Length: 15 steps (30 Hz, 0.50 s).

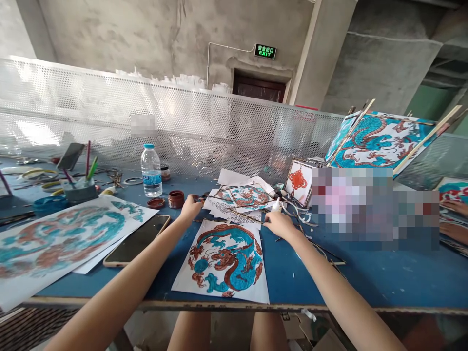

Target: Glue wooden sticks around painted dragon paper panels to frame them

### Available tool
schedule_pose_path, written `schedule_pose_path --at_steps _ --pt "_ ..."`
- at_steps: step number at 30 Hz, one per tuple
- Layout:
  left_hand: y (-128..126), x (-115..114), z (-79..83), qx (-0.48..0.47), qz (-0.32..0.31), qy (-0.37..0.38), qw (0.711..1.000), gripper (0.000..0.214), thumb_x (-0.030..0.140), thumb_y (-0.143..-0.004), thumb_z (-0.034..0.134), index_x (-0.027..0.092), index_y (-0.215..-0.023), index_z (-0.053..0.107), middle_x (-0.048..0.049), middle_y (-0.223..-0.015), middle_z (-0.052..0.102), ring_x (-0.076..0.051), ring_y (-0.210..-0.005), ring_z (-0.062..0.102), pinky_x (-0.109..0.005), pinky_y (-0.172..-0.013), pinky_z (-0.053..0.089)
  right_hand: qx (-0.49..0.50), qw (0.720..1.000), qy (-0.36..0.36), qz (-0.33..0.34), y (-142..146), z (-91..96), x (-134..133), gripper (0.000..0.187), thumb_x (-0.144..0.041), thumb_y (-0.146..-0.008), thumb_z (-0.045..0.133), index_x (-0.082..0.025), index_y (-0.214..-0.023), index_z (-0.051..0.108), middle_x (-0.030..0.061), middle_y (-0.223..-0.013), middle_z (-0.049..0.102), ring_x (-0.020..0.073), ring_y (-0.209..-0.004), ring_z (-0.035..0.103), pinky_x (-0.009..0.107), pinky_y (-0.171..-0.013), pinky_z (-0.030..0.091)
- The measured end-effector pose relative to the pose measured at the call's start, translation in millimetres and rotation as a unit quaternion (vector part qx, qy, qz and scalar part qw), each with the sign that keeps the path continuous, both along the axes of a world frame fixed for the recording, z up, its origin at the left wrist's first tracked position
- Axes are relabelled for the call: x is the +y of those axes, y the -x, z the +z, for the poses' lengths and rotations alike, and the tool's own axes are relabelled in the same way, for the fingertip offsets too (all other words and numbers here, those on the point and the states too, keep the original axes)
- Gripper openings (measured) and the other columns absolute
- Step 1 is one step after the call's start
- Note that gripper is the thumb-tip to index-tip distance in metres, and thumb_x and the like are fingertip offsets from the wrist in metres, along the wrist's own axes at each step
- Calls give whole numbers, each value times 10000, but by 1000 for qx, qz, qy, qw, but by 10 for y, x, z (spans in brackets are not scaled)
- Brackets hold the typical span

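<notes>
Left hand (191, 208) and right hand (281, 225) curl beyond the dragon painting (228, 258), grip unclear, apparently arranging framing sticks (247, 218), which next calls for careful alignment.

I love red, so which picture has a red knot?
The framed picture beyond the right hand: its single red knot sets it apart from the blue-and-brown dragon pictures.

2 own hands (191, 208) (280, 225) | 2 phones (137, 241) (71, 156) | 1 water bottle (151, 170) | 1 exit sign (265, 51)
</notes>
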<state>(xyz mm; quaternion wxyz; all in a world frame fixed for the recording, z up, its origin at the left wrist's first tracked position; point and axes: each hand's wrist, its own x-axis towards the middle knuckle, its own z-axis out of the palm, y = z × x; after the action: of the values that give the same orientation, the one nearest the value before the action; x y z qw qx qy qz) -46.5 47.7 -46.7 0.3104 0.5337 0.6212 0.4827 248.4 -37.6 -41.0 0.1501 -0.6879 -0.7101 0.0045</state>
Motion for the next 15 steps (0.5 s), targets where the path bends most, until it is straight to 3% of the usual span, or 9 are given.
schedule_pose_path --at_steps 6,10,15 --pt "-19 -108 85 -13 -75 7 997 178 130 -588 553 128 -751 624 -61 -696 622 -216 -735 597 -278 -560 430 -41 999 9 -4 55 53 -45 71 -251 -742 590 -190 -731 625 46 -723 634 177 -659 569 237 -535 302" --pt "-59 -188 150 -67 -157 32 985 161 163 -564 596 123 -708 656 -51 -634 621 -171 -607 574 -267 -525 416 10 1000 -9 11 26 143 -88 94 -267 -753 562 -195 -757 621 7 -660 605 135 -602 527 221 -504 271" --pt "-87 -219 159 -114 -294 82 945 313 258 -563 698 120 -844 698 -76 -735 663 -171 -615 603 -271 -551 444 106 988 -55 98 91 158 -123 173 -345 -781 528 -191 -731 588 -39 -524 477 111 -489 426 222 -485 252"
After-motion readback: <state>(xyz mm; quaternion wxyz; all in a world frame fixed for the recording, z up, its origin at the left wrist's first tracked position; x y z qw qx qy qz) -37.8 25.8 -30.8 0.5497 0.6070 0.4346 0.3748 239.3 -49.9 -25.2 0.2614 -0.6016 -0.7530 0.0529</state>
